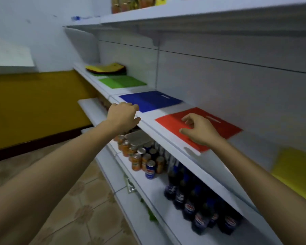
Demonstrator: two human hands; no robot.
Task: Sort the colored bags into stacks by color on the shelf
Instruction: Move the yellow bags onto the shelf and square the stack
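Flat coloured bags lie in a row along a white shelf (148, 119). Farthest away is a mixed pile (106, 68) with a yellow bag on top. After it come a green bag (122, 81), a blue bag (150, 100) and a red bag (224, 129). A yellow bag (295, 172) lies at the right edge. My left hand (122, 115) rests on the shelf's front edge beside the blue bag, fingers curled over the lip. My right hand (198, 130) hovers over the red bag with loosely bent fingers, holding nothing.
Below the bag shelf, a lower shelf holds orange and blue soda cans (141, 156) and dark cola bottles (201, 206). An upper shelf (201, 13) overhangs the bags and carries packaged goods. Tiled floor (88, 200) lies to the left, with a yellow-painted wall (34, 103) beyond.
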